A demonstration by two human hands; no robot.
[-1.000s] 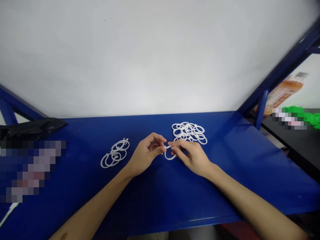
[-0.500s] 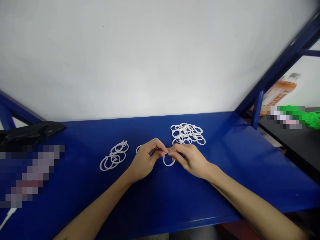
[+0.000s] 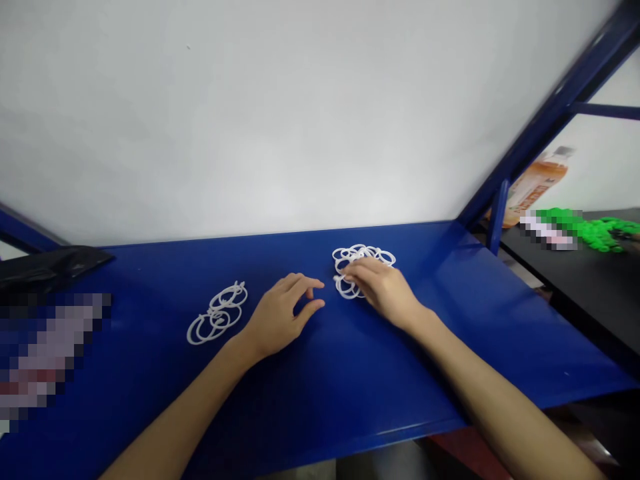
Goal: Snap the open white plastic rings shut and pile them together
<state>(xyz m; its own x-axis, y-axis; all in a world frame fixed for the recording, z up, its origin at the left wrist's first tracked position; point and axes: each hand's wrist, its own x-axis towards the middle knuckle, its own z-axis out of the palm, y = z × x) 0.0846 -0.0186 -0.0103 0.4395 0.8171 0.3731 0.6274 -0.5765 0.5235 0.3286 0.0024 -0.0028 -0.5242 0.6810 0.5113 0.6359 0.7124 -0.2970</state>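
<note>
My left hand (image 3: 286, 313) is held over the blue table with thumb and fingers apart and nothing between them. At the near left side of the white ring pile (image 3: 386, 257), my right hand (image 3: 381, 287) reaches down with its fingers bent and pinched together. A thin white plastic ring (image 3: 345, 293) with a small knob shows at those fingertips, which cover part of it. The right thumb is mostly hidden. Left of my left hand lies a smaller group of overlapping white rings (image 3: 226, 315), some with small raised tabs.
The blue metal table (image 3: 320, 407) meets a pale wall (image 3: 280, 120). A black plastic bag (image 3: 60, 263) lies at the left, above a blurred-out item (image 3: 55, 353). Beyond the blue frame post (image 3: 497, 217), an orange drink bottle (image 3: 535, 187) and green pieces (image 3: 607, 233) sit on a black surface.
My hands have parted. The ring held between them no longer shows there. My right hand has moved up onto the pile, and my left hand has opened. The view has shifted slightly right.
</note>
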